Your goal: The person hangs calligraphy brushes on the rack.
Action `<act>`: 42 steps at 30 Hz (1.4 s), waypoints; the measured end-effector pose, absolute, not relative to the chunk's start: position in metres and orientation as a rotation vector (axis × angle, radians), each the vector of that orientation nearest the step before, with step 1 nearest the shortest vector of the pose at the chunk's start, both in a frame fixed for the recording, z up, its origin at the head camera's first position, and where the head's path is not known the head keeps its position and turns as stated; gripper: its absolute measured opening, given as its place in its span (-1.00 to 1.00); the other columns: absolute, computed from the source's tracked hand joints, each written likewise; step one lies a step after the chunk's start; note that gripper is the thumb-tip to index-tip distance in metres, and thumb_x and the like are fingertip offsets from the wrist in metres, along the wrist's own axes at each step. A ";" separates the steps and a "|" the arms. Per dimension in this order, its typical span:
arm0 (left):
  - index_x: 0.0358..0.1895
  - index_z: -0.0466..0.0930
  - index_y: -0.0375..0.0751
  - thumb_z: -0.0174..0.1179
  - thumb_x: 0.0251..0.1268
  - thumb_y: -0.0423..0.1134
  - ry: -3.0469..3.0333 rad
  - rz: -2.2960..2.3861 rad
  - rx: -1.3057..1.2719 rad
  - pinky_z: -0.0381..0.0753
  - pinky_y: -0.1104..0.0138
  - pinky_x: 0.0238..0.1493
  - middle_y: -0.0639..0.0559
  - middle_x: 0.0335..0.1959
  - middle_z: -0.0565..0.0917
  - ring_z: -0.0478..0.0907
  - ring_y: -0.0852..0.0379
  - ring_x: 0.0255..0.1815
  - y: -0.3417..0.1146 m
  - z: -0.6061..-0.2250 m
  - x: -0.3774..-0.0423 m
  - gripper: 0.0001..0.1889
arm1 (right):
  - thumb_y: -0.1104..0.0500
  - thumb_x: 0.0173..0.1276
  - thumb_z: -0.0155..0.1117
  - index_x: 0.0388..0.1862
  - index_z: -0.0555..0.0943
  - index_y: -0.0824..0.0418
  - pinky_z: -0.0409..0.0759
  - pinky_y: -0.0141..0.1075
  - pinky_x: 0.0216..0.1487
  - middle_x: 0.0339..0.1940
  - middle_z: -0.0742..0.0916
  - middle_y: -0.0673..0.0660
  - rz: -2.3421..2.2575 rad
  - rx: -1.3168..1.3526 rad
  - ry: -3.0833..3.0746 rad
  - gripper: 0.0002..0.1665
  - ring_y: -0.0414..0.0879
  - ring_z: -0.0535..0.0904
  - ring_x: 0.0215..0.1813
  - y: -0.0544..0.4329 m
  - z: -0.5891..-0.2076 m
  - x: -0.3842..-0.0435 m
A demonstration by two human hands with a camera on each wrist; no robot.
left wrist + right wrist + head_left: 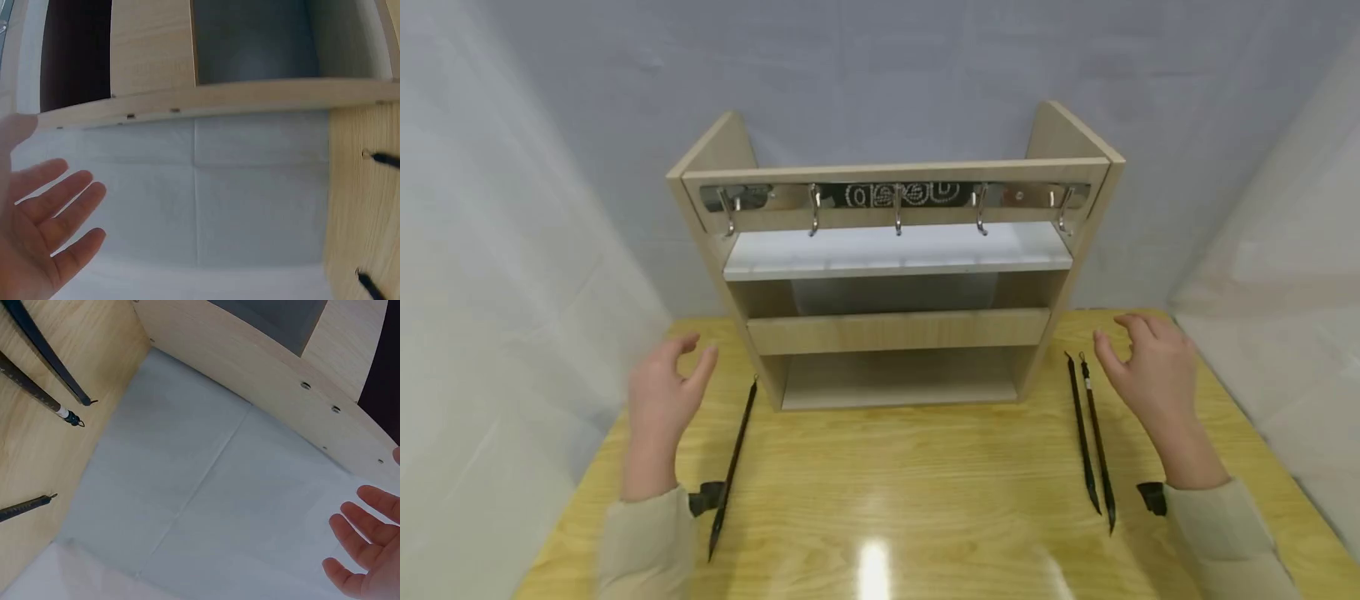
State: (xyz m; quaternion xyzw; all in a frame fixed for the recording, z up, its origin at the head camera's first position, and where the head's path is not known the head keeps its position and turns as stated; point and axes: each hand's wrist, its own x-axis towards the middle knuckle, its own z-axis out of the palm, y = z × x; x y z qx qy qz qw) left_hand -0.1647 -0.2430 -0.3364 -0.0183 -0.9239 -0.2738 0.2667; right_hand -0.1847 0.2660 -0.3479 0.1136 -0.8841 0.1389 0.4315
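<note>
My left hand (pixel 666 387) is raised over the table on the left of a small wooden shelf (pixel 898 332), its fingers relaxed and holding nothing. Across the shelf, on the right, my right hand (pixel 1153 375) is held up the same way, thumb apart from the fingers. A dark calligraphy brush (pixel 733 467) lies just inside my left forearm, tip toward me. Two more calligraphy brushes (pixel 1097 442) lie side by side between the shelf and my right hand. The right wrist view also takes in a third brush (pixel 26 507) on that side; a second left-side brush (pixel 370 285) appears in the left wrist view.
A metal strip with several hooks (pixel 898 208) runs along the shelf's upper front. Below it are a white board (pixel 898 250) and a wooden crossbar (pixel 898 332). White cloth (pixel 887 75) hangs behind the yellow wood-grain table (pixel 895 475) and at both sides.
</note>
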 end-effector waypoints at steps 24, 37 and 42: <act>-0.02 0.43 -0.45 0.16 0.10 -0.33 -2.062 -1.406 -0.065 0.50 0.20 -0.05 -0.26 -0.11 0.52 0.44 -0.04 0.01 -0.214 -0.325 -0.235 -0.63 | 0.19 0.23 0.12 -0.11 0.45 0.52 0.56 -0.09 -0.42 -0.27 0.59 0.41 0.925 0.106 -2.816 -0.61 0.21 0.53 -0.26 0.282 -0.417 -0.195; -0.09 0.46 -0.48 0.09 0.06 -0.44 -2.097 -1.347 -0.010 0.51 0.22 -0.06 -0.27 -0.11 0.54 0.47 -0.03 0.00 -0.215 -0.319 -0.242 -0.70 | 0.28 0.17 0.13 -0.11 0.39 0.65 0.51 -0.24 -0.55 -0.33 0.59 0.44 0.809 0.053 -3.100 -0.56 -0.05 0.51 -0.52 0.292 -0.450 -0.202; -0.11 0.46 -0.48 0.06 0.05 -0.47 -2.107 -1.351 -0.005 0.52 0.28 -0.07 -0.28 -0.11 0.54 0.49 -0.06 -0.04 -0.215 -0.318 -0.242 -0.71 | 0.28 0.17 0.10 -0.10 0.37 0.66 0.47 -0.28 -0.59 -0.42 0.61 0.37 0.800 0.043 -3.149 -0.55 -0.11 0.47 -0.57 0.291 -0.451 -0.203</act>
